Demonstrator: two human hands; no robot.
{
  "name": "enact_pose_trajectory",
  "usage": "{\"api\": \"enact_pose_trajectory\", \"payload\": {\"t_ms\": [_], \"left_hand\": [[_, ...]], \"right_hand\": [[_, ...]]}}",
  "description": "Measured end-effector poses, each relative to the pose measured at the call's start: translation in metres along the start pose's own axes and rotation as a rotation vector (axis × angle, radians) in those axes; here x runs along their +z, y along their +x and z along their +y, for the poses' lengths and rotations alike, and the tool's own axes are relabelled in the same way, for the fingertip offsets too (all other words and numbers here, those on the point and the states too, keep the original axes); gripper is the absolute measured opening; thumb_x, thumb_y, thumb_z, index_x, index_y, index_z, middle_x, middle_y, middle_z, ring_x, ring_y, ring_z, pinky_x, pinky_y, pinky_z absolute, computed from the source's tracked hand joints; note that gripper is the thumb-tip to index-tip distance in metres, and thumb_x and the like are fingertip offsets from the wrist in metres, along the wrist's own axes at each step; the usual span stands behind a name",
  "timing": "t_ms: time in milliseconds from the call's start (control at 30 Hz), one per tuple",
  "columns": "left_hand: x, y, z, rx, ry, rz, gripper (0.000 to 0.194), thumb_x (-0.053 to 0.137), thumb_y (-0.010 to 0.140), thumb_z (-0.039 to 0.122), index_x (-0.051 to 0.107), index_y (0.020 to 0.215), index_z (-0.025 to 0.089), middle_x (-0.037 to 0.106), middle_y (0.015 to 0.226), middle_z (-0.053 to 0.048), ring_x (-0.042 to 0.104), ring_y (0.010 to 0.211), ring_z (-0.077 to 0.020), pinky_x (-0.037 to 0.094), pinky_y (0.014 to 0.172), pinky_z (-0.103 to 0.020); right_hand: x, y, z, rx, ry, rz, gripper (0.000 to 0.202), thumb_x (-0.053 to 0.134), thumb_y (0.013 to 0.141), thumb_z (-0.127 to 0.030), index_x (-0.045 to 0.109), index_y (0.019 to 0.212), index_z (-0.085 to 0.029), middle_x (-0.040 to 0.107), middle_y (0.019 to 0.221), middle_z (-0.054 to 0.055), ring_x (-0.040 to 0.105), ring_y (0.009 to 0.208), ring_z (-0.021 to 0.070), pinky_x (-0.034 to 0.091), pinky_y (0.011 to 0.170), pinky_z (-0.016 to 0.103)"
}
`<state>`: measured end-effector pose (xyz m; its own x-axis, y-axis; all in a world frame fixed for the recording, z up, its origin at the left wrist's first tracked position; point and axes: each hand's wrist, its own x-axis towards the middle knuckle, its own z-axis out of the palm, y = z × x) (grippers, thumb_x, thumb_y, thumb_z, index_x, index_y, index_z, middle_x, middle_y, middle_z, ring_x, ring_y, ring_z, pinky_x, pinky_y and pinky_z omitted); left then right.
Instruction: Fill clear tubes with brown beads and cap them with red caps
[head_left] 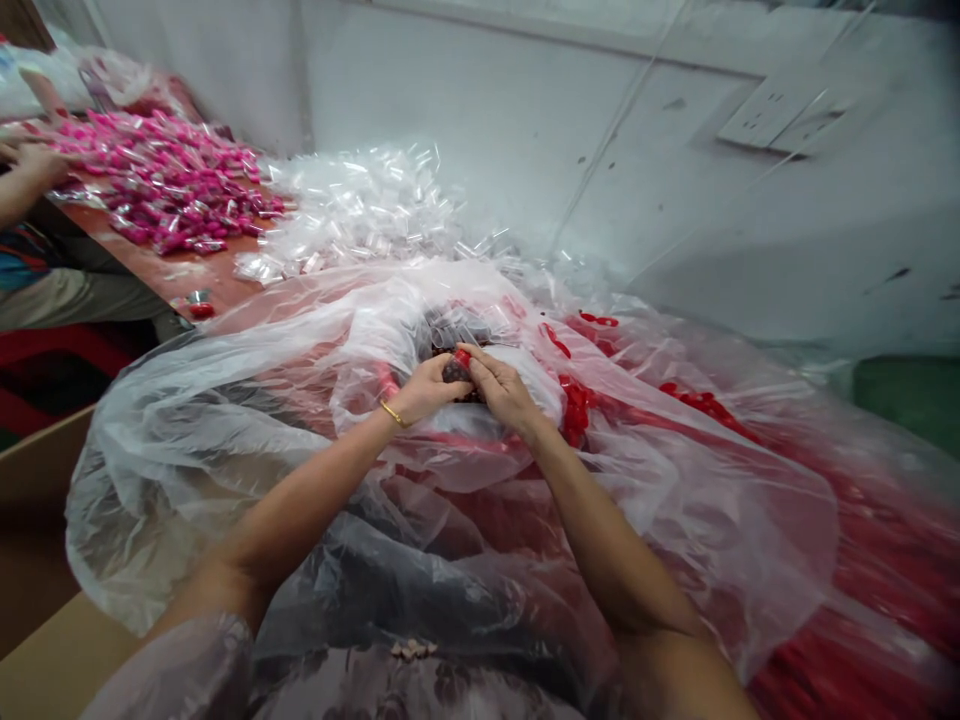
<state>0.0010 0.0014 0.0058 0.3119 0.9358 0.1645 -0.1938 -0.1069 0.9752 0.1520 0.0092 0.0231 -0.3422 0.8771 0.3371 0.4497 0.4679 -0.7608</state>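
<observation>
My left hand, with a gold bracelet at the wrist, is closed around a small dark bottle with a red cap. The fingers of my right hand are closed at the cap and side of the same bottle, so both hands meet on it. Fingers partly cover the bottle, and its contents look dark. Directly beneath and behind the hands is the opening of a large clear plastic bag, with dark and clear small pieces inside. Loose red plastic pieces lie on the film right of my right hand.
A heap of clear plastic pieces rises behind the bag, against the wall. Pink wrapped items are piled on a reddish table at left, by another person's hand. A cardboard box stands lower left. Red pieces under film spread right.
</observation>
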Motion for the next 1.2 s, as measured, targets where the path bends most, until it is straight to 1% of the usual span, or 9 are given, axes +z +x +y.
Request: {"api": "enact_pose_trajectory", "payload": {"t_ms": [300,400,500,567,733,833,933,1067,1200], "left_hand": [[0.0,-0.002,0.001,-0.023,0.127,0.056,0.021,0.064,0.059,0.021,0.056,0.077,0.012,0.051,0.067,0.004,0.042,0.063,-0.0077,0.033,0.058,-0.021],[0.002,-0.003,0.005,-0.02,0.139,0.035,0.021,0.064,0.06,0.023,0.055,0.075,0.013,0.049,0.065,0.004,0.041,0.06,-0.0077,0.031,0.055,-0.021],[0.003,-0.006,0.007,0.009,0.108,-0.003,0.019,0.061,0.061,0.023,0.052,0.075,0.014,0.046,0.062,0.005,0.038,0.056,-0.0068,0.028,0.052,-0.021],[0.003,-0.008,0.007,0.017,0.136,-0.024,0.019,0.061,0.06,0.024,0.05,0.072,0.015,0.044,0.059,0.006,0.036,0.054,-0.0064,0.026,0.05,-0.021],[0.001,-0.011,0.003,0.049,0.223,-0.009,0.018,0.061,0.061,0.027,0.049,0.068,0.016,0.042,0.055,0.006,0.033,0.052,-0.0067,0.025,0.049,-0.022],[0.001,-0.012,0.004,0.049,0.363,0.021,0.014,0.06,0.059,0.023,0.051,0.067,0.016,0.043,0.054,0.005,0.035,0.052,-0.0076,0.025,0.05,-0.023],[0.002,-0.013,0.008,0.041,0.548,0.081,0.014,0.061,0.058,0.021,0.055,0.069,0.015,0.046,0.054,0.004,0.037,0.053,-0.009,0.027,0.052,-0.024],[0.004,-0.014,0.01,0.116,0.656,0.054,0.016,0.061,0.061,0.025,0.058,0.073,0.015,0.049,0.058,0.003,0.039,0.055,-0.0098,0.029,0.054,-0.024],[0.005,-0.015,0.013,0.206,0.57,0.089,0.026,0.064,0.066,0.039,0.058,0.075,0.016,0.053,0.063,0.002,0.045,0.059,-0.0108,0.034,0.057,-0.023]], "right_hand": [[-0.009,-0.006,-0.016,0.017,-0.307,-0.119,0.053,0.037,0.092,-0.051,0.059,0.13,-0.022,0.068,0.12,0.008,0.065,0.109,0.0254,0.048,0.097,0.041],[-0.021,0.002,-0.03,0.046,-0.495,-0.128,0.05,0.037,0.092,-0.055,0.071,0.108,-0.023,0.074,0.1,0.01,0.068,0.098,0.0288,0.05,0.087,0.04],[-0.02,0.019,-0.038,0.075,-0.458,0.043,0.063,0.031,0.09,-0.066,0.075,0.086,-0.021,0.072,0.077,0.008,0.07,0.087,0.0264,0.05,0.08,0.036],[-0.009,0.032,-0.038,0.096,-0.29,0.173,0.076,0.021,0.089,-0.072,0.075,0.091,-0.019,0.069,0.074,0.007,0.069,0.08,0.0228,0.051,0.076,0.034],[0.018,0.049,-0.03,0.181,0.074,0.033,0.082,0.007,0.089,-0.071,0.049,0.138,-0.02,0.064,0.12,0.009,0.065,0.103,0.0208,0.05,0.094,0.039],[0.019,0.051,-0.024,0.147,-0.034,-0.06,0.076,0.023,0.089,-0.071,0.043,0.143,-0.021,0.05,0.143,0.008,0.043,0.135,0.0249,0.025,0.116,0.048],[0.02,0.05,-0.022,0.14,-0.154,-0.088,0.07,0.034,0.088,-0.069,0.051,0.137,-0.023,0.046,0.147,0.006,0.032,0.142,0.0284,0.011,0.119,0.053],[0.02,0.049,-0.028,0.096,-0.004,-0.042,0.068,0.039,0.084,-0.072,0.06,0.128,-0.024,0.053,0.141,0.003,0.039,0.138,0.0252,0.019,0.119,0.046],[-0.021,0.034,-0.03,0.13,0.158,0.278,0.071,0.016,0.091,-0.065,0.065,0.116,-0.02,0.066,0.122,0.006,0.06,0.112,0.0194,0.044,0.1,0.037]]}}
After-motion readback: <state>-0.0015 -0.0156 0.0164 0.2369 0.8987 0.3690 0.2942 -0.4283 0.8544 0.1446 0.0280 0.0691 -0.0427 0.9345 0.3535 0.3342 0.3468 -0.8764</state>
